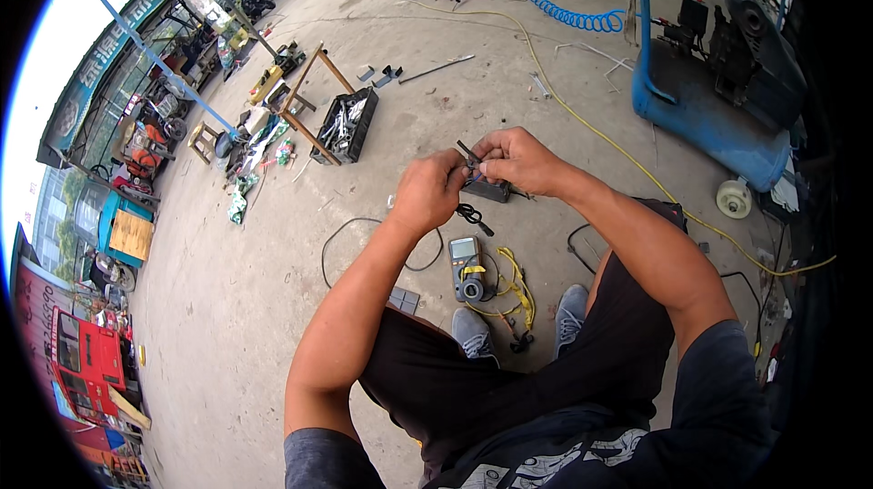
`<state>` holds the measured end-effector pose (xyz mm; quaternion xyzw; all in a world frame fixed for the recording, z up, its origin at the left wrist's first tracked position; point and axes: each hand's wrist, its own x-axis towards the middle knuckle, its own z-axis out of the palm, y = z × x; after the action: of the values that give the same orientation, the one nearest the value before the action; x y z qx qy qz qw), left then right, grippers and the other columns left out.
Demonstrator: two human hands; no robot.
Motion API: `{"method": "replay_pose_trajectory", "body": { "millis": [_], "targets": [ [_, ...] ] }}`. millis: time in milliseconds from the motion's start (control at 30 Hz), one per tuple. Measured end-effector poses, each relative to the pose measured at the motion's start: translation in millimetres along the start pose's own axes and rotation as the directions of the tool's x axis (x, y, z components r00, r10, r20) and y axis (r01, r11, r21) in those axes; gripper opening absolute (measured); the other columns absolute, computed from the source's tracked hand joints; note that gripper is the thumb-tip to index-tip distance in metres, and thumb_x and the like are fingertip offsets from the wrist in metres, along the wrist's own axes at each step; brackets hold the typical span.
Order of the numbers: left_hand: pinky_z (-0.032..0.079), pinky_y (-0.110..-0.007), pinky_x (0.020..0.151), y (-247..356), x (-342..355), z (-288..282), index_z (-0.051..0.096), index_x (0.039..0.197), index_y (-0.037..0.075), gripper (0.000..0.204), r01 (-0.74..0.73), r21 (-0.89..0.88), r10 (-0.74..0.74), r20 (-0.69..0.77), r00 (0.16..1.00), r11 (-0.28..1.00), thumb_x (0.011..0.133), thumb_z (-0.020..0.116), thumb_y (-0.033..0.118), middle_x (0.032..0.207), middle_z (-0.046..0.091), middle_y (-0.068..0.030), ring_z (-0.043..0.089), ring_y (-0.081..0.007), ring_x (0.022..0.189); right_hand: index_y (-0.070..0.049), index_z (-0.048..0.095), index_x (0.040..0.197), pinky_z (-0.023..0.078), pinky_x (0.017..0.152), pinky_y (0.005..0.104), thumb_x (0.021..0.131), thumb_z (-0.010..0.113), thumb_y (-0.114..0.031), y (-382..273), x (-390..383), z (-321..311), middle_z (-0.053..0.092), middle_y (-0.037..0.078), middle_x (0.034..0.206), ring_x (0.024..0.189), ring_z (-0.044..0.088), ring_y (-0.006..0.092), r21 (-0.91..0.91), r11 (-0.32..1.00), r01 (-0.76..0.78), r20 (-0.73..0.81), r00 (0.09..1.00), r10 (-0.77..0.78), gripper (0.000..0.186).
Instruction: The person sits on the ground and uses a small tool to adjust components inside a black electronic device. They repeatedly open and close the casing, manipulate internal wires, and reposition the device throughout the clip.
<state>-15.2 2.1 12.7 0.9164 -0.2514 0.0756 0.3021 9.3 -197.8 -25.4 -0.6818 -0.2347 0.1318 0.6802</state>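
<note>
Close together in front of me, my left hand (431,189) and my right hand (521,162) are both closed, fingertips pinching a small dark piece with thin wires (471,161). Its exact kind is partly hidden by the fingers. Just beneath the right hand shows a dark grey box (488,190), and by the left fingers hangs a bundled black cable (471,214). A digital multimeter (465,263) lies on the ground nearer to my feet. Yellow leads (518,284) are loosely coiled beside it.
A black crate of tools (348,128) stands ahead left, against a wooden frame (306,93). On the right is a blue air compressor (700,116) with a coiled blue hose (555,10). A yellow hose (605,132) crosses the concrete. Grey tiles (404,300) lie by my left knee.
</note>
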Motion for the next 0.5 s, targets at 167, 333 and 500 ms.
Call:
{"method": "replay_pose_trajectory", "body": {
  "millis": [167, 333, 500],
  "targets": [
    [0.049, -0.036, 0.064, -17.5, 0.9, 5.2, 0.064, 0.089, -0.001, 0.019, 0.200, -0.422, -0.150, 0.149, 0.977, 0.884, 0.094, 0.058, 0.016, 0.071, 0.064, -0.0074, 0.062, -0.0224, 0.065, 0.009, 0.057, 0.114, 0.051, 0.069, 0.0255, 0.087, 0.059, -0.005, -2.7, 0.6, -2.5, 0.068, 0.010, 0.092, 0.076, 0.061, 0.0110, -0.008, 1.000, 0.019, -0.036, 0.999, -0.019, 0.030],
    [0.050, -0.031, 0.072, -13.5, 1.8, 0.4, 0.061, 0.097, -0.001, 0.032, 0.411, -0.716, -0.300, 0.287, 0.910, 0.564, 0.101, 0.050, 0.029, 0.082, 0.060, -0.0046, 0.059, -0.0164, 0.073, 0.009, 0.057, 0.115, 0.050, 0.069, 0.0255, 0.089, 0.059, -0.006, -1.4, -0.5, -8.6, 0.068, 0.011, 0.093, 0.075, 0.060, 0.0106, 0.060, 0.998, 0.011, -0.081, 0.997, -0.006, 0.030],
    [0.049, -0.031, 0.078, -13.0, 3.7, -5.7, 0.060, 0.107, -0.003, 0.035, 0.393, -0.744, -0.278, 0.282, 0.918, 0.541, 0.100, 0.049, 0.030, 0.087, 0.060, -0.0056, 0.059, -0.0162, 0.080, 0.008, 0.058, 0.116, 0.050, 0.067, 0.0248, 0.090, 0.056, -0.006, 2.3, 4.2, -13.3, 0.067, 0.011, 0.095, 0.073, 0.060, 0.0102, 0.148, 0.989, -0.028, -0.091, 0.995, 0.041, 0.028]
  ]
}}
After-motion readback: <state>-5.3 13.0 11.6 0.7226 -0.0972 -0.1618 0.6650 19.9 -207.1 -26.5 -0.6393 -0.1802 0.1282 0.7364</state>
